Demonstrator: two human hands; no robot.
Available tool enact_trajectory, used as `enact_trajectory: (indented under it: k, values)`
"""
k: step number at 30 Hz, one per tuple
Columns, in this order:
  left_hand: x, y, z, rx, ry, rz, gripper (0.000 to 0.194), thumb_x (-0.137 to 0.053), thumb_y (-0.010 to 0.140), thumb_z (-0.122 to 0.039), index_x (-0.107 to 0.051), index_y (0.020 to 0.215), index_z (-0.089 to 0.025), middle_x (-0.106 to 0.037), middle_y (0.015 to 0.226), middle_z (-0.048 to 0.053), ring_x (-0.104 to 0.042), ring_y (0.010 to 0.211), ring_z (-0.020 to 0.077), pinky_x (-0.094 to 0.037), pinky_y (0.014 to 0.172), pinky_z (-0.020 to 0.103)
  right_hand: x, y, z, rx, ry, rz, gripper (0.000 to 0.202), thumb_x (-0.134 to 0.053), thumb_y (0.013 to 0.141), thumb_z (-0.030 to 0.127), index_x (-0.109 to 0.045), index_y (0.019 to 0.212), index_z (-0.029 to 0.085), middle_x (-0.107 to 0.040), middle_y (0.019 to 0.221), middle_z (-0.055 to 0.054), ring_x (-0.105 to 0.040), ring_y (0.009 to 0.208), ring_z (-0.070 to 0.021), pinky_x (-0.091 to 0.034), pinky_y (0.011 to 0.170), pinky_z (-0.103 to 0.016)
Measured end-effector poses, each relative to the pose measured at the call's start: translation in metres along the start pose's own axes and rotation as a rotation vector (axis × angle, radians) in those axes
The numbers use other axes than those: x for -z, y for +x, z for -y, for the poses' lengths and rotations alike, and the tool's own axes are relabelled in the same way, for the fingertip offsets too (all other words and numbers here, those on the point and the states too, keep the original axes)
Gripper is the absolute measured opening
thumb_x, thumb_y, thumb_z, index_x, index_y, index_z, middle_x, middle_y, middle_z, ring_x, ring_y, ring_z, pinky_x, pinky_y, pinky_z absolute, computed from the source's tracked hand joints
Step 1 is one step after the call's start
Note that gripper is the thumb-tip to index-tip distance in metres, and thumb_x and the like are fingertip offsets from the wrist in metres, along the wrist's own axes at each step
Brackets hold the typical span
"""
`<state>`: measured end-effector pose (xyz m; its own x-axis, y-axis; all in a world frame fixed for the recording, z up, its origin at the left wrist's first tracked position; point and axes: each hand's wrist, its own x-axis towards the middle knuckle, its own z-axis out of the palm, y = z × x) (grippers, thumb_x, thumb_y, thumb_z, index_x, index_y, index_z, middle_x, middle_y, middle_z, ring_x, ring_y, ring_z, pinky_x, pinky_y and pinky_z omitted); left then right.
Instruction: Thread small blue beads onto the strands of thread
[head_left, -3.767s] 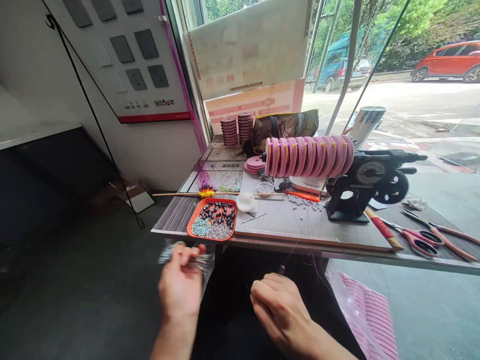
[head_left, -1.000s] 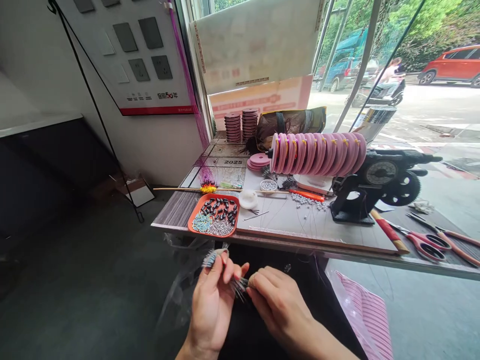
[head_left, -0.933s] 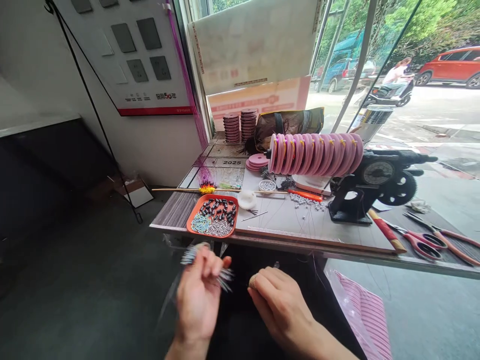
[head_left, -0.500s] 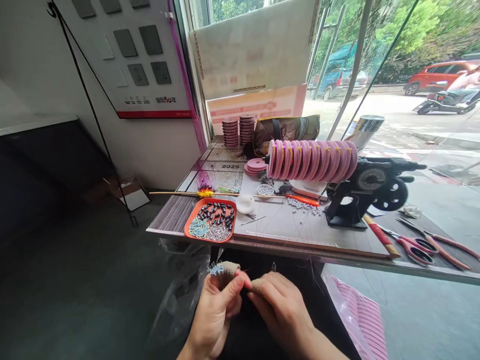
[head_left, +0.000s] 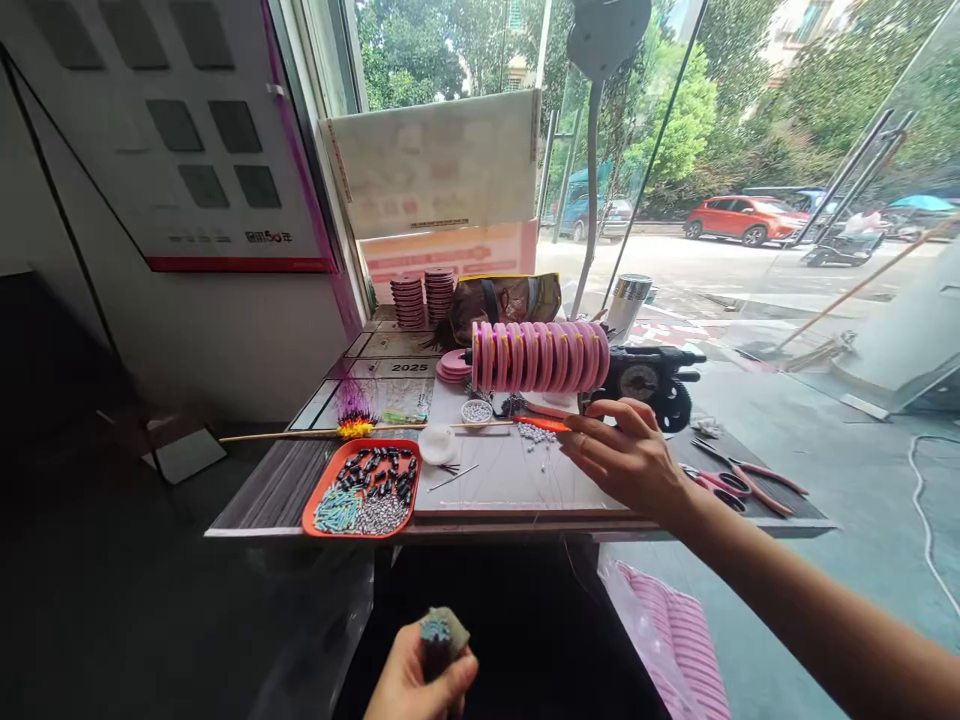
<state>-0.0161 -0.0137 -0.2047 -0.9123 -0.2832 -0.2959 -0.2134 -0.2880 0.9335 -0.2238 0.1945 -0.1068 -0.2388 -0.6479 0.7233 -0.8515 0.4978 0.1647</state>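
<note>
Head view: left hand (head_left: 420, 682) clutches bundle (head_left: 441, 632); right hand (head_left: 626, 460) apart.

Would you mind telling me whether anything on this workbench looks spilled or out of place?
A few small pale beads lie loose on the grey mat beside the right hand, outside the little bead dish and the orange tray. Otherwise nothing stands out.

Ahead of my right hand (head_left: 626, 462) I count one orange tray (head_left: 321, 501), one winder (head_left: 651, 378), two stacks of pink spools (head_left: 424, 297) and two pink-handled tools (head_left: 739, 480)
</note>
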Motion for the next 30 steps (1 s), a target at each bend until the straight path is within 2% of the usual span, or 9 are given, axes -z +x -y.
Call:
enact_trajectory:
  k: [5, 8, 12, 14, 19, 23, 25, 27, 30]
  values:
    - [-0.022, 0.014, 0.002, -0.083, 0.141, 0.294, 0.039, -0.072, 0.060, -0.049, -0.054, 0.054, -0.015, -0.045, 0.046, -0.003, -0.038, 0.044, 0.0084, -0.029, 0.047, 0.023, -0.003, 0.009, 0.025, -0.468, 0.231, 0.022, 0.045, -0.042, 0.078, 0.013, -0.051, 0.121, 0.017, -0.058, 0.117, -0.008, -0.045, 0.103, -0.0260, -0.041, 0.088, -0.047]
    - [-0.026, 0.018, -0.016, -0.159, 0.263, 0.363, 0.028, -0.072, 0.061, -0.040, -0.061, 0.057, -0.015, -0.053, 0.053, 0.001, -0.045, 0.052, 0.0124, -0.033, 0.053, 0.024, 0.001, 0.010, 0.033, -0.511, 0.470, 0.179, 0.049, -0.039, 0.078, 0.012, -0.049, 0.125, 0.022, -0.047, 0.131, -0.004, -0.040, 0.114, -0.0237, -0.037, 0.097, -0.046]
    - [-0.033, 0.019, -0.056, -0.322, 0.267, 0.121, 0.017, -0.074, 0.060, -0.028, -0.069, 0.073, -0.018, -0.065, 0.075, 0.005, -0.054, 0.073, 0.0194, -0.040, 0.066, 0.026, 0.018, -0.007, 0.057, -0.459, 0.539, 0.199, 0.048, -0.037, 0.083, 0.012, -0.042, 0.130, 0.024, -0.046, 0.133, -0.004, -0.037, 0.121, -0.0208, -0.036, 0.099, -0.041]
    - [-0.042, 0.019, -0.076, -0.352, 0.247, -0.007, 0.017, -0.073, 0.061, -0.028, -0.069, 0.076, -0.019, -0.066, 0.077, 0.004, -0.050, 0.060, 0.0141, -0.039, 0.059, 0.024, 0.022, -0.021, 0.080, -0.353, 0.492, 0.238, 0.045, -0.037, 0.086, 0.012, -0.043, 0.129, 0.023, -0.050, 0.130, -0.005, -0.043, 0.116, -0.0211, -0.039, 0.095, -0.038]
    - [-0.059, 0.020, -0.087, -0.158, 0.060, 0.119, 0.034, -0.079, 0.056, -0.026, -0.067, 0.086, -0.017, -0.066, 0.063, 0.003, -0.032, 0.040, 0.0045, -0.024, 0.041, 0.019, 0.014, -0.041, 0.126, 0.080, 0.563, 0.397, 0.019, -0.042, 0.092, 0.022, -0.059, 0.099, 0.024, -0.067, 0.097, 0.002, -0.058, 0.075, -0.0138, -0.045, 0.064, -0.025]
    - [-0.032, 0.013, -0.052, 0.078, -0.103, 0.129, 0.043, -0.083, 0.051, -0.028, -0.065, 0.089, -0.017, -0.062, 0.050, -0.001, -0.024, 0.034, 0.0010, -0.014, 0.038, 0.017, 0.023, -0.022, 0.125, 0.042, 0.583, 0.295, 0.025, -0.036, 0.094, 0.024, -0.059, 0.083, 0.022, -0.063, 0.066, 0.004, -0.053, 0.056, -0.0107, -0.039, 0.053, -0.025]
    - [-0.011, 0.006, -0.031, 0.099, -0.199, 0.095, 0.045, -0.085, 0.047, -0.029, -0.066, 0.086, -0.017, -0.061, 0.048, -0.001, -0.029, 0.035, 0.0020, -0.017, 0.038, 0.017, 0.027, -0.006, 0.124, 0.004, 0.506, 0.168, 0.022, -0.038, 0.091, 0.018, -0.059, 0.091, 0.019, -0.066, 0.080, -0.002, -0.057, 0.071, -0.0144, -0.042, 0.068, -0.028]
    - [0.009, -0.003, -0.016, 0.101, -0.259, 0.068, 0.045, -0.087, 0.042, -0.032, -0.068, 0.080, -0.016, -0.061, 0.047, 0.001, -0.040, 0.040, 0.0061, -0.025, 0.041, 0.018, 0.023, 0.005, 0.128, 0.126, 0.457, 0.127, 0.022, -0.038, 0.091, 0.017, -0.059, 0.096, 0.017, -0.066, 0.092, -0.005, -0.056, 0.091, -0.0193, -0.038, 0.085, -0.034]
    - [0.031, -0.015, -0.007, 0.126, -0.268, 0.039, 0.047, -0.087, 0.041, -0.035, -0.068, 0.080, -0.016, -0.058, 0.044, 0.001, -0.048, 0.046, 0.0097, -0.030, 0.045, 0.018, 0.001, 0.009, 0.143, 0.331, 0.497, 0.259, 0.021, -0.040, 0.090, 0.016, -0.058, 0.080, 0.018, -0.062, 0.075, -0.002, -0.053, 0.068, -0.0158, -0.042, 0.074, -0.031]
